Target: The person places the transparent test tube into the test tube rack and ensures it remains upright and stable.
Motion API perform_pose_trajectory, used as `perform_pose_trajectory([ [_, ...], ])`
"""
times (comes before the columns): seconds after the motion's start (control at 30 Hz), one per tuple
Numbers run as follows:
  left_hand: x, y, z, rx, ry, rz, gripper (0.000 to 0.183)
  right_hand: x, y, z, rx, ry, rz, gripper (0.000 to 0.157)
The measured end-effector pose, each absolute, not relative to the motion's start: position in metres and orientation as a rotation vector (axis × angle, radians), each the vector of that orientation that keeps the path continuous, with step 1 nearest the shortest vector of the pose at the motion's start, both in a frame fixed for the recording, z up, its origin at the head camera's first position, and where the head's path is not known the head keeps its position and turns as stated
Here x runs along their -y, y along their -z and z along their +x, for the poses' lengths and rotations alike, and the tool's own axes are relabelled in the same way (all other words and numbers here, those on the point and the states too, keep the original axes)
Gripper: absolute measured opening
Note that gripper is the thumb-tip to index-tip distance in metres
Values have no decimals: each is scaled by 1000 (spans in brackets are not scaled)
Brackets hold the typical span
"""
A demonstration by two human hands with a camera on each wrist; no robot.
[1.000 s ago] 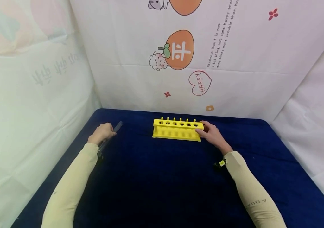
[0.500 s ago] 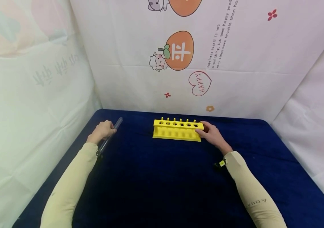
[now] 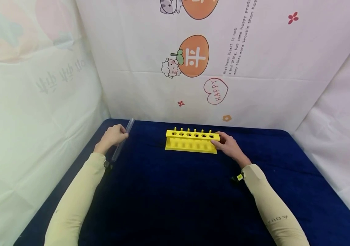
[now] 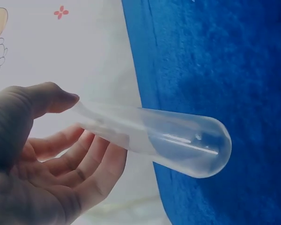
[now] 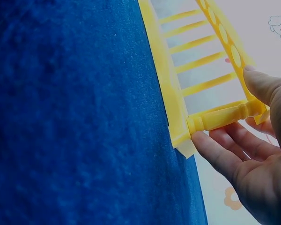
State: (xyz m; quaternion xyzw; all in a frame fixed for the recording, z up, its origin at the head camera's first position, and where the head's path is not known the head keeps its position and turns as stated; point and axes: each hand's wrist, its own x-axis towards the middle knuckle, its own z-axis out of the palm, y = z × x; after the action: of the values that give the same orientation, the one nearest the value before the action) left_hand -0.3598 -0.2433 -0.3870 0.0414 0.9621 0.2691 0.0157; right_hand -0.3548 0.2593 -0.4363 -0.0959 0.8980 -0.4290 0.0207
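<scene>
A clear test tube (image 3: pixel 120 149) is pinched between the thumb and fingers of my left hand (image 3: pixel 112 136), above the left part of the table. In the left wrist view the rounded end of the test tube (image 4: pixel 196 143) points away from the palm. A yellow test tube rack (image 3: pixel 190 145) stands near the back of the table, with a row of round holes and several short pegs on top. My right hand (image 3: pixel 228 146) grips its right end. In the right wrist view the thumb lies by the top bar of the rack (image 5: pixel 220 117) and the fingers touch the end post.
A dark blue cloth (image 3: pixel 175 194) covers the table. White printed sheets hang behind it (image 3: pixel 138 85) and at both sides. The table's back edge runs close behind the rack.
My left hand has risen slightly and moved a little to the right, tipping the test tube more upright. The right hand and the rack have stayed in place.
</scene>
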Motion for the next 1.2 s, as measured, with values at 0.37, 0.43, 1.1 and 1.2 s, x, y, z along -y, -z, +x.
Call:
perform_pose_trajectory([
  [0.37, 235, 381, -358, -3035, -982, 145, 35, -262, 438, -356, -2794, 1320, -292, 76],
  [0.43, 233, 381, -358, -3031, -1012, 144, 35, -262, 438, -356, -2804, 1309, -291, 76],
  [1.1, 199, 382, -364, -2991, -1271, 188, 34, -263, 437, -357, -2824, 1279, -330, 77],
  [1.2, 193, 382, -364, -2984, -1264, 188, 35, -263, 438, -356, -2811, 1297, -326, 76],
])
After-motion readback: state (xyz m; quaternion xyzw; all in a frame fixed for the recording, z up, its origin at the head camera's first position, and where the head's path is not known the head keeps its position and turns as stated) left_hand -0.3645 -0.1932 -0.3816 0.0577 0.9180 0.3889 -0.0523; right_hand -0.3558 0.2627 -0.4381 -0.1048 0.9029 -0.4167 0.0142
